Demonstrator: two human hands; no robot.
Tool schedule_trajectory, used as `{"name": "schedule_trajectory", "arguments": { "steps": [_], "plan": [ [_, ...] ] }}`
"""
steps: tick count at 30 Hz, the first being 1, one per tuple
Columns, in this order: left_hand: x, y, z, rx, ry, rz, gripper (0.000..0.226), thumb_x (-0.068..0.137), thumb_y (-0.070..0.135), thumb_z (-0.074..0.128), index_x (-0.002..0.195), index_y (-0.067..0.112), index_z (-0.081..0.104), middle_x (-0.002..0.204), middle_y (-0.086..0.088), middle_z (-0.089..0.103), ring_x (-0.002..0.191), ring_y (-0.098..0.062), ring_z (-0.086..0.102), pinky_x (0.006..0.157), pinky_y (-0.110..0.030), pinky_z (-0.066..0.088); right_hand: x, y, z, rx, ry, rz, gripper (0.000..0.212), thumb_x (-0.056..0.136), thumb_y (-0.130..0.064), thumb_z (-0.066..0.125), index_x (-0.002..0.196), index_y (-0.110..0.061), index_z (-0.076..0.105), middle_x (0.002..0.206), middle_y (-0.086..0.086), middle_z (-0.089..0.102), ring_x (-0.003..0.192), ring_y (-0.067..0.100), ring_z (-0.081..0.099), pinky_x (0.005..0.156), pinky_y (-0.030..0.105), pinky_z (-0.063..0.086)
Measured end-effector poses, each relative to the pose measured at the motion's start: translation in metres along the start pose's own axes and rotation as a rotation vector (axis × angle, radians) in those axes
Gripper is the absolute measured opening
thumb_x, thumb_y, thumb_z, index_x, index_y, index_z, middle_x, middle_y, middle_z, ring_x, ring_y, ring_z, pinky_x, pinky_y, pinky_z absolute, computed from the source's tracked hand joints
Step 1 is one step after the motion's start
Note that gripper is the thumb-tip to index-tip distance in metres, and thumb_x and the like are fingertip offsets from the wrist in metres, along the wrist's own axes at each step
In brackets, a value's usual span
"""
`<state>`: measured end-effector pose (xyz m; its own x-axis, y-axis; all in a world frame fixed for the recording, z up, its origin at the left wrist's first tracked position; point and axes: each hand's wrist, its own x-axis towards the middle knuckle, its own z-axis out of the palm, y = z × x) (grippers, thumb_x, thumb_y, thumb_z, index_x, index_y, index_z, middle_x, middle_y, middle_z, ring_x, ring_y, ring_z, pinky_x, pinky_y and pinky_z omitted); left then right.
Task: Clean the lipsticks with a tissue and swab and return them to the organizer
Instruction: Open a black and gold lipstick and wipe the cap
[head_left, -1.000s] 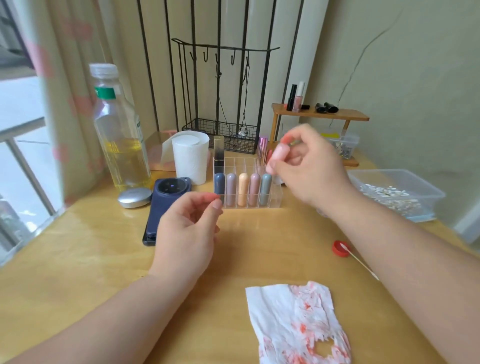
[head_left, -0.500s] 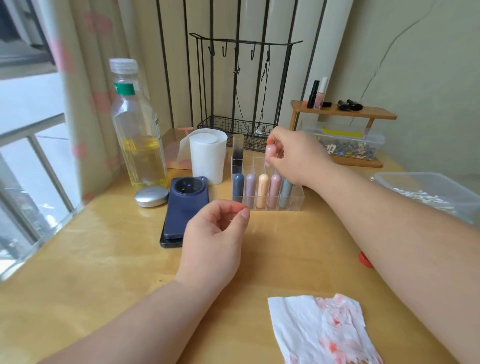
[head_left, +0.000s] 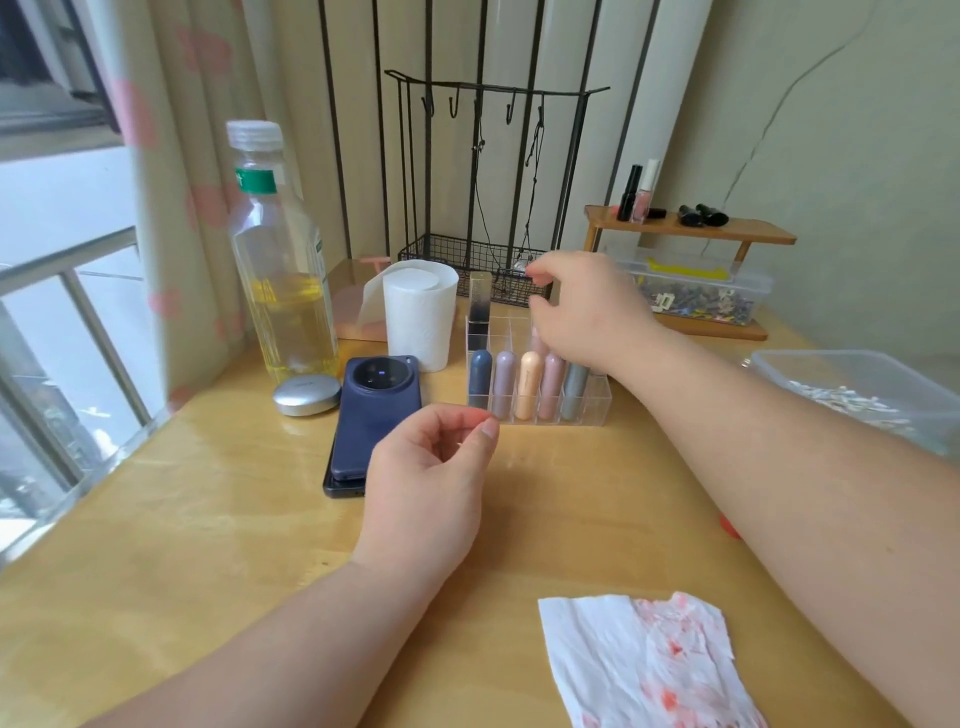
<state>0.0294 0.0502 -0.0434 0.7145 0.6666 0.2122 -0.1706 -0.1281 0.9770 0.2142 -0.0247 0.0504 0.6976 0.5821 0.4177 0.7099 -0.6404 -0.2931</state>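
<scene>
A clear organizer (head_left: 598, 402) stands mid-table with several capped lipsticks in its front row: dark blue (head_left: 480, 376), mauve (head_left: 504, 382), peach (head_left: 529, 384), pink (head_left: 551, 384) and grey (head_left: 574, 391). A pale pink lipstick (head_left: 536, 339) stands in the row behind, just under my right hand (head_left: 587, 317), whose fingers are loosely spread above it and hold nothing. A tall black-and-clear lipstick (head_left: 479, 306) stands at the back left. My left hand (head_left: 431, 467) hovers before the organizer, loosely curled and empty. A red-stained tissue (head_left: 649, 662) lies near me. No swab shows.
A phone (head_left: 371, 415), a silver case (head_left: 306, 395), an oil bottle (head_left: 280, 270) and a tissue roll (head_left: 418, 317) stand to the left. A wire rack (head_left: 467, 254) and a wooden shelf (head_left: 691, 228) are behind. A clear box (head_left: 857, 384) sits right. A red cap (head_left: 730, 525) peeks from under my right arm.
My right hand carried the pale pink lipstick to the organizer's back row and let go of it. The left hand stayed in place, and the view shifted left.
</scene>
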Motion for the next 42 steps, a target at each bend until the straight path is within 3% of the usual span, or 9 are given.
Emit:
{"name": "schedule_trajectory", "arguments": {
  "steps": [5, 8, 12, 15, 21, 27, 34, 39, 42],
  "plan": [
    [0.001, 0.001, -0.001, -0.097, 0.116, 0.024, 0.008, 0.095, 0.024, 0.066, 0.090, 0.031, 0.067, 0.069, 0.006, 0.061, 0.062, -0.018, 0.054, 0.063, -0.034, 0.043, 0.014, -0.022, 0.016, 0.457, -0.017, 0.137, 0.059, 0.086, -0.030, 0.073, 0.140, -0.026, 0.050, 0.121, -0.007, 0.064, 0.097, 0.015, 0.064, 0.082, 0.026, 0.049],
    [0.001, 0.004, 0.000, -0.172, 0.148, -0.008, 0.012, 0.097, 0.018, 0.063, 0.102, 0.027, 0.058, 0.078, 0.007, 0.062, 0.057, -0.016, 0.052, 0.060, -0.039, 0.043, 0.025, -0.026, 0.027, 0.523, -0.073, 0.180, 0.064, 0.084, -0.020, 0.074, 0.142, -0.025, 0.048, 0.123, -0.001, 0.065, 0.093, 0.019, 0.068, 0.083, 0.037, 0.058],
    [0.002, 0.004, 0.000, -0.168, 0.151, -0.017, 0.016, 0.095, 0.014, 0.063, 0.103, 0.026, 0.056, 0.079, 0.012, 0.064, 0.057, -0.016, 0.052, 0.061, -0.040, 0.045, 0.029, -0.026, 0.034, 0.510, -0.149, 0.199, 0.060, 0.086, -0.006, 0.070, 0.140, -0.023, 0.050, 0.111, 0.002, 0.069, 0.053, 0.012, 0.067, 0.043, 0.018, 0.047],
    [0.003, 0.001, 0.000, -0.139, 0.140, -0.016, 0.019, 0.093, 0.011, 0.064, 0.103, 0.026, 0.056, 0.080, 0.012, 0.064, 0.061, -0.020, 0.052, 0.063, -0.040, 0.046, 0.030, -0.021, 0.032, 0.510, -0.145, 0.203, 0.054, 0.088, -0.006, 0.070, 0.136, -0.023, 0.053, 0.107, 0.000, 0.070, 0.044, 0.009, 0.065, 0.036, 0.015, 0.040],
    [0.002, 0.000, 0.001, -0.116, 0.115, -0.015, 0.020, 0.092, 0.006, 0.063, 0.102, 0.023, 0.057, 0.081, 0.008, 0.064, 0.064, -0.021, 0.051, 0.065, -0.041, 0.046, 0.031, -0.025, 0.033, 0.406, -0.166, 0.151, 0.062, 0.079, -0.025, 0.082, 0.134, -0.025, 0.053, 0.094, 0.001, 0.072, 0.055, 0.014, 0.070, 0.049, 0.026, 0.055],
    [0.002, 0.001, 0.001, -0.109, 0.100, -0.029, 0.021, 0.092, 0.007, 0.062, 0.103, 0.023, 0.056, 0.081, 0.009, 0.063, 0.061, -0.018, 0.051, 0.061, -0.035, 0.046, 0.039, -0.032, 0.043, 0.138, -0.080, 0.162, 0.032, 0.075, -0.039, 0.081, 0.079, -0.011, 0.065, 0.070, 0.003, 0.066, 0.065, 0.020, 0.061, 0.051, 0.026, 0.040],
    [0.002, 0.001, -0.001, -0.102, 0.078, -0.041, 0.021, 0.092, 0.008, 0.062, 0.104, 0.025, 0.056, 0.085, 0.006, 0.065, 0.063, -0.017, 0.053, 0.065, -0.037, 0.050, 0.043, -0.025, 0.049, 0.393, 0.080, 0.189, 0.026, 0.076, -0.036, 0.079, 0.083, -0.014, 0.066, 0.078, 0.000, 0.071, 0.077, 0.022, 0.068, 0.072, 0.038, 0.057],
    [0.000, 0.003, -0.001, -0.103, 0.066, -0.028, 0.020, 0.092, 0.009, 0.063, 0.104, 0.024, 0.056, 0.083, 0.008, 0.065, 0.062, -0.017, 0.052, 0.062, -0.034, 0.048, 0.028, -0.036, 0.015, 0.539, 0.235, 0.179, 0.021, 0.080, -0.035, 0.078, 0.086, -0.020, 0.065, 0.079, -0.005, 0.070, 0.075, 0.013, 0.066, 0.062, 0.025, 0.049],
    [-0.003, 0.004, 0.000, -0.113, 0.016, 0.011, 0.020, 0.091, 0.021, 0.071, 0.105, 0.025, 0.056, 0.084, 0.008, 0.064, 0.065, -0.019, 0.052, 0.063, -0.040, 0.049, -0.009, -0.041, -0.016, 0.682, 0.178, 0.163, 0.024, 0.078, -0.031, 0.082, 0.088, -0.018, 0.064, 0.080, 0.002, 0.074, 0.072, 0.017, 0.071, 0.064, 0.034, 0.057]
  ]
}}
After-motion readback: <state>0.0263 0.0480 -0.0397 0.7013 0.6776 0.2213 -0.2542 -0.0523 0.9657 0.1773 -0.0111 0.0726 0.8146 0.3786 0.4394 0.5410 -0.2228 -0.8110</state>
